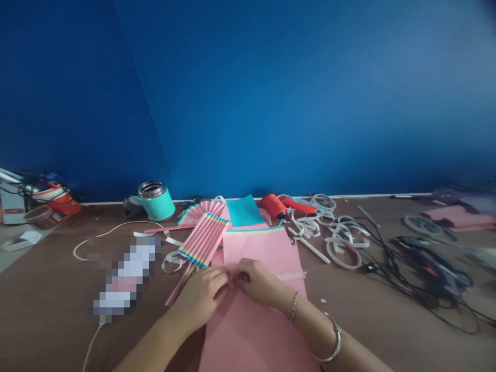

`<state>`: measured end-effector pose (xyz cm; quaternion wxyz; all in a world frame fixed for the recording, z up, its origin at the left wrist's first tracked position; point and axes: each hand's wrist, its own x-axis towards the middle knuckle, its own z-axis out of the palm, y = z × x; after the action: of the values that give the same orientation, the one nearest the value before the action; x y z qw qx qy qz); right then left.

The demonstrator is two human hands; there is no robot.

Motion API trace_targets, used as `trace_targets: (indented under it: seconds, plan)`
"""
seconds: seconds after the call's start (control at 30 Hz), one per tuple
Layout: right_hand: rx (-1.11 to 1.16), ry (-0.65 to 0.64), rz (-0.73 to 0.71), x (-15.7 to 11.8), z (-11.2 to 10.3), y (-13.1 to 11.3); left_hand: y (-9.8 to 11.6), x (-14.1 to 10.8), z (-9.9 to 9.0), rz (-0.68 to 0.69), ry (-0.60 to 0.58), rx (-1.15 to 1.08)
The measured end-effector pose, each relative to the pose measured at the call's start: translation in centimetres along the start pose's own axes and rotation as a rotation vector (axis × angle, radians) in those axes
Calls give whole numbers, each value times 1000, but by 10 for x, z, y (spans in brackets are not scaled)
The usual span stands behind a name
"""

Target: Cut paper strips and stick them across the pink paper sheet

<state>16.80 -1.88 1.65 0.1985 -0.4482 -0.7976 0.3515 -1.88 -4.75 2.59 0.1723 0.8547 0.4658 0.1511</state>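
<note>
Both of my hands meet over a long pink paper sheet (256, 336) lying on the table. My left hand (207, 292) has its fingers bent and drawn together near the left edge of an upper pink sheet (259, 250). Touching or nearly touching it, my right hand (250, 279) is closed in a pinch; what is in either set of fingertips is too small or hidden to make out. A white strip (290, 276) runs along the upper sheet's near edge. Just beyond my left hand lies a pleated pink paper piece (205, 237) with blue and yellow edges.
At the back stand a turquoise steel-lined container (157, 201) and a red spool (273, 206), beside blue paper (245, 211). White tape coils (343, 253) and black cables (399, 284) spread rightward. A blurred-out device (126, 279) with a white cable lies left.
</note>
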Motion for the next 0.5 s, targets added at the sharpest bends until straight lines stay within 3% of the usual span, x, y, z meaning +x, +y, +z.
trace_targets:
  seconds: [0.27, 0.5]
  plan:
    - [2, 15, -18, 0, 4, 5, -3, 0, 6, 64, 61, 78]
    - [-4, 26, -21, 0, 2, 0, 2, 2, 3, 59, 37, 132]
